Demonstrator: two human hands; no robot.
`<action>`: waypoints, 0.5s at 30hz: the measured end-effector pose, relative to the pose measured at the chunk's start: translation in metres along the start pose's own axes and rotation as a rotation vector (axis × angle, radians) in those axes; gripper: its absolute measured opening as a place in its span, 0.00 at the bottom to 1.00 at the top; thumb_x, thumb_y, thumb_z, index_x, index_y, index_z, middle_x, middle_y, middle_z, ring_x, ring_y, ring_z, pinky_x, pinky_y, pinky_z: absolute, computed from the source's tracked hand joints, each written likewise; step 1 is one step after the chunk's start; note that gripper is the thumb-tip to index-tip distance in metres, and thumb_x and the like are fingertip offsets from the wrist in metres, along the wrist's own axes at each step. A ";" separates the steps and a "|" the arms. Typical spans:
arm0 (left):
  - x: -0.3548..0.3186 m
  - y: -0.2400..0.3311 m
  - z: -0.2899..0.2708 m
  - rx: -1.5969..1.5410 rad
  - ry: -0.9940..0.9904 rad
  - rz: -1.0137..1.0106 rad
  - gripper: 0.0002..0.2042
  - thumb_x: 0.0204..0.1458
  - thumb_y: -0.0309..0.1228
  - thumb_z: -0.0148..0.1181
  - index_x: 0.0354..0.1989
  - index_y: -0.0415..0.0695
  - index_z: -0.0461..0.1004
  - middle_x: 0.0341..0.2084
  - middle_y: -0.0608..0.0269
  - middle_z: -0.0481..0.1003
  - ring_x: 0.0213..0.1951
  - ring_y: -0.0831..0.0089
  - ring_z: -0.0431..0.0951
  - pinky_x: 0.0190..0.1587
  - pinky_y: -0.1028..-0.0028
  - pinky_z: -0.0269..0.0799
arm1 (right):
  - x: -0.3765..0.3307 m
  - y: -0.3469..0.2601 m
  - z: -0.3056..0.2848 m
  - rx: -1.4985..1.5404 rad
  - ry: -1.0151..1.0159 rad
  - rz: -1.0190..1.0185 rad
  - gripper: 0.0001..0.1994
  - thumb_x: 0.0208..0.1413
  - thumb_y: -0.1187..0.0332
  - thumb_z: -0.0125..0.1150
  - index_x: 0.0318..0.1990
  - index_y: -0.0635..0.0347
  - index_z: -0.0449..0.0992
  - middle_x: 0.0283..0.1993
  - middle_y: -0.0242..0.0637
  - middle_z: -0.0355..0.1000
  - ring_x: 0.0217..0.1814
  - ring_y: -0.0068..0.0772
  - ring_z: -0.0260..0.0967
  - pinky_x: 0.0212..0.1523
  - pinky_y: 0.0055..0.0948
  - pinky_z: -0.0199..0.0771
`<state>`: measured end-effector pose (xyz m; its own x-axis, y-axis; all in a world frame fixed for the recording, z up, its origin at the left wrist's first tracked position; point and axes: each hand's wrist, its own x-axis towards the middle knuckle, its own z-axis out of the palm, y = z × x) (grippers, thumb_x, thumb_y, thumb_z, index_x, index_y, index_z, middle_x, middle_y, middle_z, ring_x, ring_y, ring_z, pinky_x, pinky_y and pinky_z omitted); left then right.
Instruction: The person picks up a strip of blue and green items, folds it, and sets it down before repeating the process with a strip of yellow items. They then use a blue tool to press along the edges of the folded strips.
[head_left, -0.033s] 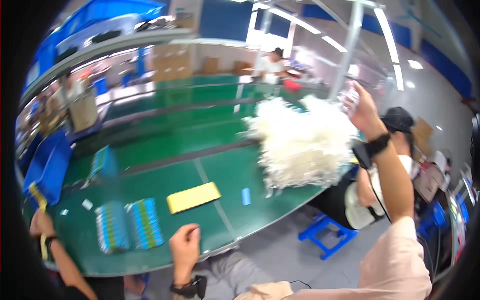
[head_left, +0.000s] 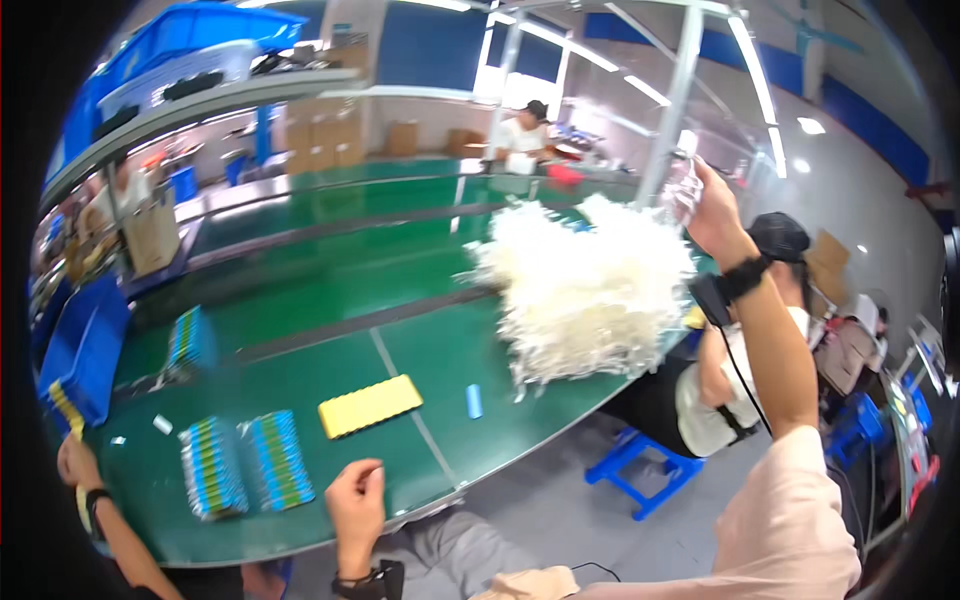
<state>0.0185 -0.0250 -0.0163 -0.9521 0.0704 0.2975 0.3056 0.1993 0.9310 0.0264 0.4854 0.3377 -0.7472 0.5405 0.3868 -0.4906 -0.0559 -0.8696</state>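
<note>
My right hand (head_left: 712, 208) is raised at the right, closed around some crinkled clear plastic strips (head_left: 683, 192). Just below and left of it rises a big heap of whitish strips (head_left: 600, 290) on the green table (head_left: 530, 405). Near the table's front edge, my left hand (head_left: 357, 500) has its fingers curled, and whatever may be inside them is hidden. Beyond that hand lies a yellow block with scalloped edges (head_left: 370, 406). A small light-blue piece (head_left: 474, 401) is to the block's right. Two blue-and-green striped bundles (head_left: 278, 460) lie to the left.
At far left, another person's hand (head_left: 78, 462) holds a yellow strip (head_left: 67, 408) beside a blue bin (head_left: 85, 345). Another striped bundle (head_left: 186, 338) is farther back. A seated person in a black cap (head_left: 780, 238) and a blue stool (head_left: 640, 470) are at right.
The whole view has shifted a little, so the table things appear farther left and sharper. Both my hands keep much the same poses, the right one still raised with the clear plastic strips.
</note>
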 end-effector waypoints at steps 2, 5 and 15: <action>0.005 0.005 0.014 -0.029 -0.052 0.015 0.06 0.55 0.23 0.61 0.38 0.34 0.80 0.26 0.61 0.79 0.26 0.79 0.74 0.32 0.77 0.71 | 0.007 -0.042 -0.031 -0.321 0.272 -0.268 0.16 0.69 0.55 0.51 0.34 0.54 0.74 0.23 0.27 0.71 0.19 0.24 0.70 0.19 0.29 0.70; 0.008 0.013 0.030 -0.055 -0.098 0.036 0.06 0.54 0.22 0.61 0.37 0.34 0.80 0.26 0.61 0.79 0.26 0.80 0.73 0.32 0.77 0.71 | 0.014 -0.089 -0.074 -1.130 0.382 -0.676 0.23 0.69 0.52 0.52 0.26 0.59 0.73 0.17 0.38 0.70 0.20 0.35 0.74 0.25 0.38 0.73; -0.006 0.018 0.012 -0.018 -0.034 0.013 0.06 0.54 0.23 0.62 0.37 0.34 0.80 0.27 0.58 0.80 0.26 0.76 0.78 0.33 0.75 0.74 | -0.002 0.139 -0.029 -1.813 -0.258 -0.185 0.35 0.65 0.37 0.37 0.37 0.60 0.81 0.41 0.57 0.79 0.47 0.63 0.74 0.52 0.56 0.70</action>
<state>0.0304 -0.0096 -0.0036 -0.9471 0.1059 0.3029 0.3178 0.1808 0.9308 -0.0276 0.5012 0.2069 -0.8739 0.2973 0.3845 0.3334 0.9423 0.0292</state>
